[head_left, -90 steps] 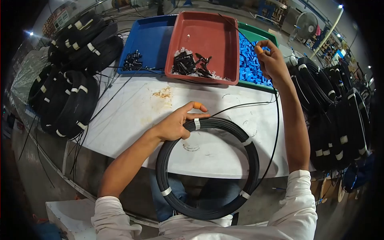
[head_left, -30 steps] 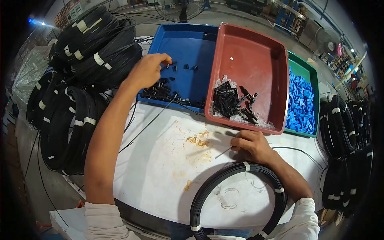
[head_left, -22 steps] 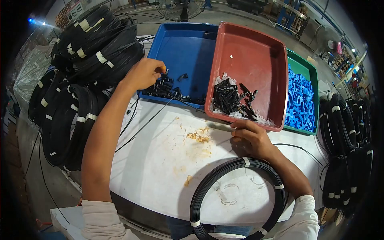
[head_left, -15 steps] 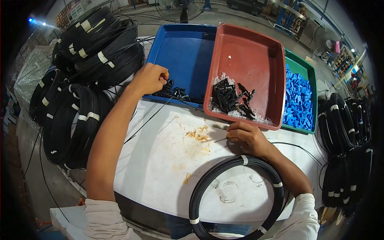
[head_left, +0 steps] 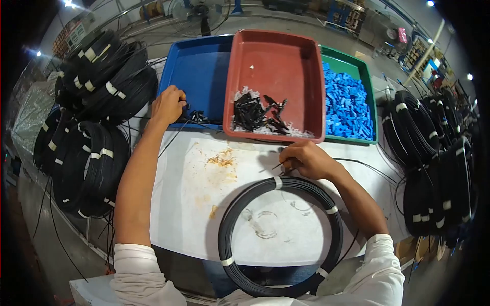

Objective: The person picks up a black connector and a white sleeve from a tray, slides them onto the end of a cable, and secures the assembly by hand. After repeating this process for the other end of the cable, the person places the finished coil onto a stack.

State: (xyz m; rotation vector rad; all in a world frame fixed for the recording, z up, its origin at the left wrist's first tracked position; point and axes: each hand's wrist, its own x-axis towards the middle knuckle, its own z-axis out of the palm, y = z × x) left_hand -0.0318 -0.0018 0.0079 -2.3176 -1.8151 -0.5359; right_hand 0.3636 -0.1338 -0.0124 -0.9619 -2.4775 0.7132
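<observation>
My left hand (head_left: 169, 105) is closed at the lower left corner of the blue tray (head_left: 199, 56), beside small black parts (head_left: 198, 116); whatever its fingers pinch is too small to make out. Over the white table, just below the red tray (head_left: 278, 56), my right hand (head_left: 305, 159) has its fingers closed on a thin black cable, whose end (head_left: 276, 166) sticks out to the left. A taped coil of black cable (head_left: 230, 219) lies below that hand and overhangs the table's front edge.
The red tray holds black and clear pieces (head_left: 250, 112). Blue connectors (head_left: 349, 107) fill part of a green tray (head_left: 370, 76). Cable coils are stacked at the left (head_left: 89, 168) and right (head_left: 413, 127). Brown residue (head_left: 222, 159) marks the white table (head_left: 178, 214).
The view has shifted, so trays, coil and table appear further left. My left hand remains by the blue tray's corner, and my right hand still holds the cable.
</observation>
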